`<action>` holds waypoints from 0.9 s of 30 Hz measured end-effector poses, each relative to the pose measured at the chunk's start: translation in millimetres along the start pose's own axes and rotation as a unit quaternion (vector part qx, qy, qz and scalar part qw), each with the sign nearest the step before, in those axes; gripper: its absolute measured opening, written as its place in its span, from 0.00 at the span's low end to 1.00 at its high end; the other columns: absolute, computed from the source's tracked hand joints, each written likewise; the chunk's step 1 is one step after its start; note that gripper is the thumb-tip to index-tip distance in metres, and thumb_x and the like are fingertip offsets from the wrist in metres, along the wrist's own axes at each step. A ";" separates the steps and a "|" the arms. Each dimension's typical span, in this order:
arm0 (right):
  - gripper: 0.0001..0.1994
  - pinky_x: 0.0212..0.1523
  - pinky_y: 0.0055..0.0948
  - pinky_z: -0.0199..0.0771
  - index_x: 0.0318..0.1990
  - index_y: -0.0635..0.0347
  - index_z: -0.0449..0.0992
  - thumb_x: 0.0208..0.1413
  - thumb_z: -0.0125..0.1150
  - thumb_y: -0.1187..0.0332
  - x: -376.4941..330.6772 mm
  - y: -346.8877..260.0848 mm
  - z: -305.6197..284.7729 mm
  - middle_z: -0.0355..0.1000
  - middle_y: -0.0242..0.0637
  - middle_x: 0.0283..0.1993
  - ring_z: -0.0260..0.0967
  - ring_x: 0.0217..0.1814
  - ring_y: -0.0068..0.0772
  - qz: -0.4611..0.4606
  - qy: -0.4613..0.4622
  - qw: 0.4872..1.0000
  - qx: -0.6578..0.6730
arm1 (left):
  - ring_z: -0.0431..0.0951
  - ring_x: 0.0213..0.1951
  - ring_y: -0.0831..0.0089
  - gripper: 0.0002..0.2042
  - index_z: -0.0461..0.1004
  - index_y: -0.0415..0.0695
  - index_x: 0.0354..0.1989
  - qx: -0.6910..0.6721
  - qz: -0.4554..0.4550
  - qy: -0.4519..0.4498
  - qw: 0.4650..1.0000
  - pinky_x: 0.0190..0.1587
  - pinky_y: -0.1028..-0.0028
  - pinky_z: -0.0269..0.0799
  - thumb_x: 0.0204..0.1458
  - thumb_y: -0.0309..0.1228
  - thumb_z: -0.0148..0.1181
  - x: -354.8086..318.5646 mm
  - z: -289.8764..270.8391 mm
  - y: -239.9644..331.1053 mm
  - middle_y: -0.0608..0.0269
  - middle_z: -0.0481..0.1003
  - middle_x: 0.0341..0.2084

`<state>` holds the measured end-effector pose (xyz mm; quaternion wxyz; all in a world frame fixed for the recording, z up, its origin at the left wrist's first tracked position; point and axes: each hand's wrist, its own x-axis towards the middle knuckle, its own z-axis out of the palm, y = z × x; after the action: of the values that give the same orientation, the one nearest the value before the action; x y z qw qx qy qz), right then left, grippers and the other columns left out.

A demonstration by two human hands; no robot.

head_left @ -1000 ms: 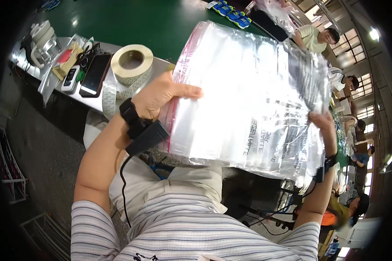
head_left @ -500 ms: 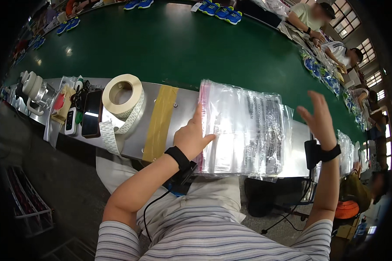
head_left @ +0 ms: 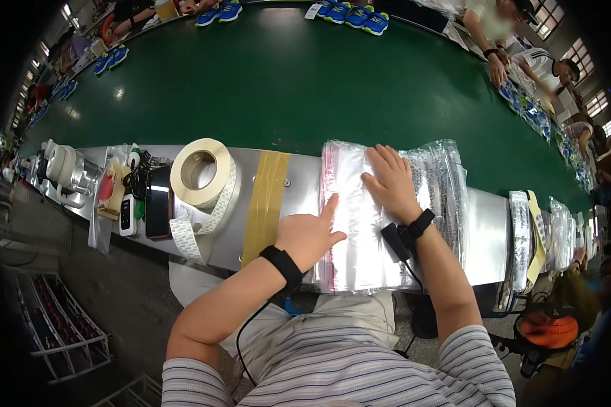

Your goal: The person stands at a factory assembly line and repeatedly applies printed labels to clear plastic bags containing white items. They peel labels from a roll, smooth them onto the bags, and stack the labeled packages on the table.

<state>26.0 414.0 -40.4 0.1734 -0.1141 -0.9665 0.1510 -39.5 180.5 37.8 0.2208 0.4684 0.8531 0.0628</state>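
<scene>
Bags (head_left: 361, 254) lie beneath the right hand (head_left: 392, 184), left hand (head_left: 305, 237) at their left edge, both grips spread, clasping nothing.

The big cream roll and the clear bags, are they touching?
Apart. The head view shows the cream roll left of the clear bags, with a yellowish tape strip and shiny metal surface between them.

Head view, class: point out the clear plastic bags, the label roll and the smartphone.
Clear plastic bags (head_left: 365, 244), head view, top bag's face.
Label roll (head_left: 198, 197), head view, upper flat side.
Smartphone (head_left: 159, 207), head view, its screen.
</scene>
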 end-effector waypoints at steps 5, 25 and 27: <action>0.26 0.69 0.55 0.44 0.60 0.54 0.69 0.56 0.58 0.54 -2.9 -8.4 3.2 0.62 0.46 0.65 0.52 0.71 0.47 0.023 0.064 0.997 0.031 | 0.70 0.54 0.61 0.30 0.72 0.39 0.54 0.071 0.080 0.319 0.942 0.48 0.60 0.66 0.43 0.43 0.68 5.7 -22.2 27.0 0.54 0.75 0.46; 0.14 0.50 0.42 0.69 0.38 0.64 0.78 0.59 0.52 0.61 -18.2 155.9 -37.2 0.75 0.48 0.44 0.71 0.48 0.49 0.188 0.101 0.975 0.055 | 0.42 0.73 0.62 0.39 0.52 0.45 0.69 -0.056 0.159 0.142 0.975 0.70 0.49 0.34 0.56 0.59 0.47 45.4 65.6 28.0 0.54 0.46 0.71; 0.14 0.51 0.41 0.68 0.39 0.62 0.78 0.59 0.52 0.60 -13.9 154.9 -46.5 0.74 0.47 0.45 0.69 0.49 0.49 0.169 0.053 0.984 0.003 | 0.43 0.72 0.62 0.37 0.55 0.45 0.68 -0.079 0.171 0.177 0.966 0.71 0.50 0.34 0.55 0.55 0.50 47.1 71.3 25.4 0.53 0.47 0.71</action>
<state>81.9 565.7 -54.3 0.1968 -0.2835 -0.9221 0.1750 -10.7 226.4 -32.9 0.0884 0.5694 0.7784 0.2490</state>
